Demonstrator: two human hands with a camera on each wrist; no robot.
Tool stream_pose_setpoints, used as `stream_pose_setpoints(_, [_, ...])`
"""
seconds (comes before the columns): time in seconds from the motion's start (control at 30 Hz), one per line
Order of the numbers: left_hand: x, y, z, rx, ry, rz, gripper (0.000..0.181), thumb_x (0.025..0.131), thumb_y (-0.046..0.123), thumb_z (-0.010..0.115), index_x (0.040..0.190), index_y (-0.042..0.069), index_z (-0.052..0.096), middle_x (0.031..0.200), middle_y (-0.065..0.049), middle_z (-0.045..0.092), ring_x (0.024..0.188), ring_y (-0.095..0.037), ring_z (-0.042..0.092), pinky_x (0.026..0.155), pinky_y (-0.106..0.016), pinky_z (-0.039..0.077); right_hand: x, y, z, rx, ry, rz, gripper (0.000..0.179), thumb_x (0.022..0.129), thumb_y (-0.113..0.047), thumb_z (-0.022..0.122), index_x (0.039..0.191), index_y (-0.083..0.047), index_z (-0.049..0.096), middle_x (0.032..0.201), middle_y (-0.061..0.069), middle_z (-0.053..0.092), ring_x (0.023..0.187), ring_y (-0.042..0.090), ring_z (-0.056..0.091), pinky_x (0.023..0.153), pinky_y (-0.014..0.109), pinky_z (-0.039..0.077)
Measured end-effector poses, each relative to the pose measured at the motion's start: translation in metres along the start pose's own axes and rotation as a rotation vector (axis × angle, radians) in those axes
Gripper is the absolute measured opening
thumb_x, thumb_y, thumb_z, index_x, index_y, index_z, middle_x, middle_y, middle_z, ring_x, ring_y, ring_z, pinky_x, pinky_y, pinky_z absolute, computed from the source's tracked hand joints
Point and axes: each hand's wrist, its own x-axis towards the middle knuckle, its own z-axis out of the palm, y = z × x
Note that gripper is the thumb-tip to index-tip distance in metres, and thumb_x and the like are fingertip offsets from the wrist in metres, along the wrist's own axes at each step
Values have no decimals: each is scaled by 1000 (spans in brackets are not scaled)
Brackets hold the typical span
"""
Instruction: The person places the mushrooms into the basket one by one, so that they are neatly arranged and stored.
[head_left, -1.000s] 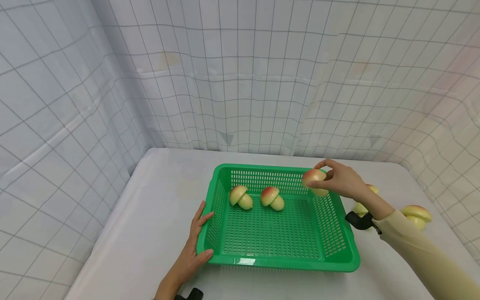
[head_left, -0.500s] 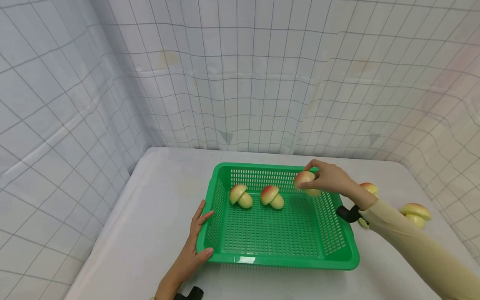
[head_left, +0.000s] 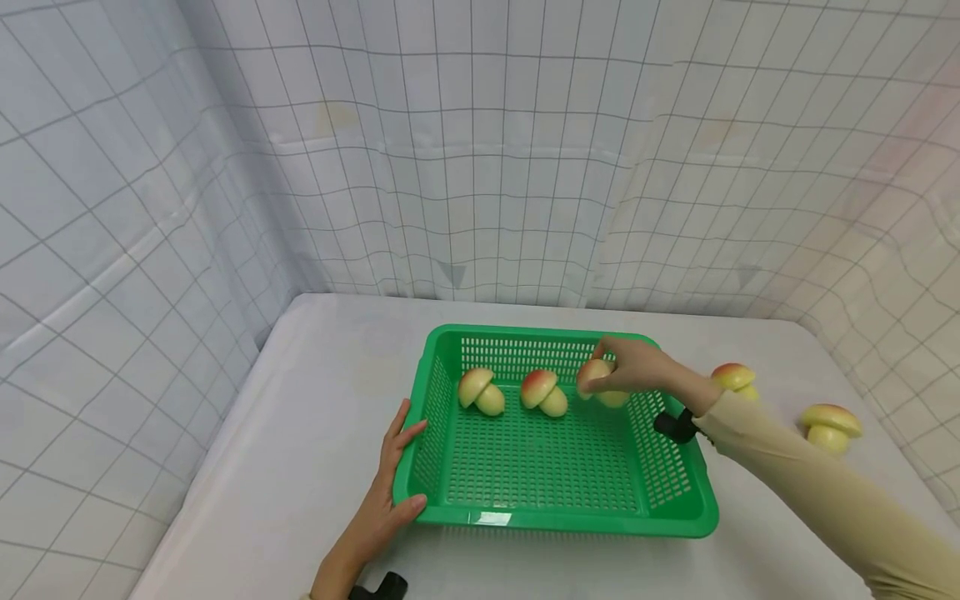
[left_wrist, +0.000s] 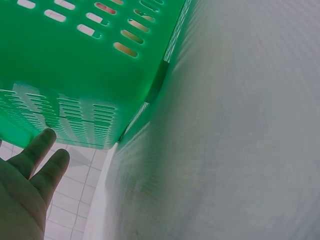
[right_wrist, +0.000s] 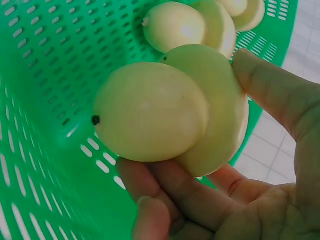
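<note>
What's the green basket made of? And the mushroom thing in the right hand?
The green basket looks like shiny plastic: smooth walls, even rows of slots, glints. The mushroom thing in the right hand has a smooth, satiny skin with highlights, so perhaps foam or plastic; I can't tell which.

Your left hand [left_wrist: 25,192] extends two fingers near the green basket's [left_wrist: 65,67] slotted side, with gridded cloth [left_wrist: 72,195] behind and a pale surface [left_wrist: 240,125] filling the right.
</note>
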Motion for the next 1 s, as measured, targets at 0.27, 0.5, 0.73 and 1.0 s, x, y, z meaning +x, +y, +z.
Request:
stream_pose_setpoints(0.27, [-1, -1, 0, -3, -3, -13, 75, 81, 13, 55, 148, 7, 24, 158, -7, -4, 142, -26, -2, 92, -73, 10, 8, 2, 12, -12, -28, 10, 56, 82, -40, 71, 119, -2, 54, 88, 4, 61, 71, 18, 52, 60, 33, 44])
stream_pose_setpoints(0.5, [-1, -2, 0, -3, -1, -10, 75, 80, 14, 56, 148, 6, 24, 158, -8, -4, 142, -27, -2, 92, -73, 10, 12, 4, 20, -36, -25, 13, 53, 82, -34, 73, 118, -1, 54, 93, 7, 60, 76, 20, 55, 61, 33, 45])
stream_pose_setpoints(0.73, [-1, -3, 0, -6, -3, -13, 75, 80, 13, 56, 148, 6, 24, 158, -6, -4, 142, -26, -3, 92, -73, 10, 12, 6, 26, -41, -31, 39, 58, 82, -34, 72, 122, 1, 51, 92, 8, 61, 75, 21, 55, 61, 34, 45])
stream_pose_setpoints(1.0, [-1, -2, 0, 0, -5, 2, 75, 82, 14, 56, 149, 9, 24, 158, -7, -4, 142, -27, -3, 91, -73, 9, 12, 8, 29, -11, -22, 39, 58, 84, -33, 71, 122, 4, 50, 90, 8, 61, 75, 21, 56, 61, 35, 45])
